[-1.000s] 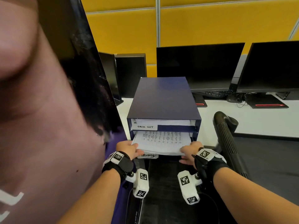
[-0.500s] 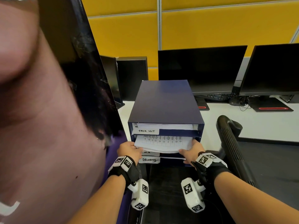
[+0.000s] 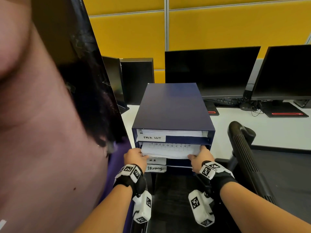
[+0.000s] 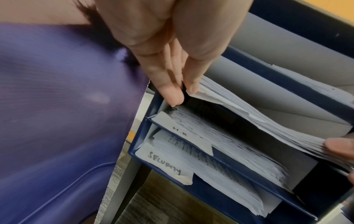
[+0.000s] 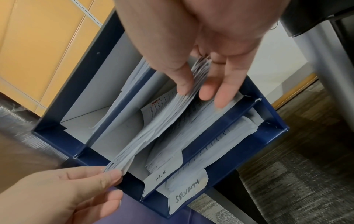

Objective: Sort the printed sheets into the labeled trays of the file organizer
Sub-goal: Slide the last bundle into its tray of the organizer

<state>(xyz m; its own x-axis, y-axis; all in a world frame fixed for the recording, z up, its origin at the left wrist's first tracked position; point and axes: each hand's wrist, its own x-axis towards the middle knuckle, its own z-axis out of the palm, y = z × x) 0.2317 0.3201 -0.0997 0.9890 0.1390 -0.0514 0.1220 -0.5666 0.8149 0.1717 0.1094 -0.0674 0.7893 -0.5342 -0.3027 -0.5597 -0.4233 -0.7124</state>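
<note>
A navy file organizer (image 3: 171,106) stands on the white desk (image 3: 269,130), with trays labelled TASK LIST (image 3: 152,137), H.R (image 3: 152,160) and SECURITY (image 3: 154,168). A stack of printed sheets (image 3: 170,149) lies mostly inside the H.R tray, held above the sheets lying there. My left hand (image 3: 141,153) pinches the stack's front left corner, thumb on top (image 4: 182,91). My right hand (image 3: 193,156) pinches the front right corner, thumb above and fingers beneath (image 5: 193,91). The TASK LIST and SECURITY (image 4: 164,163) trays also hold paper.
Dark monitors (image 3: 210,71) and a keyboard (image 3: 225,100) stand behind the organizer. A black chair armrest (image 3: 244,148) rises just right of my right hand. A person in a purple shirt (image 4: 57,106) fills the left side, close to my left hand.
Both hands have pushed the stack deeper into the H.R tray; less of the printed page sticks out than a second ago. The H.R label now shows below it.
</note>
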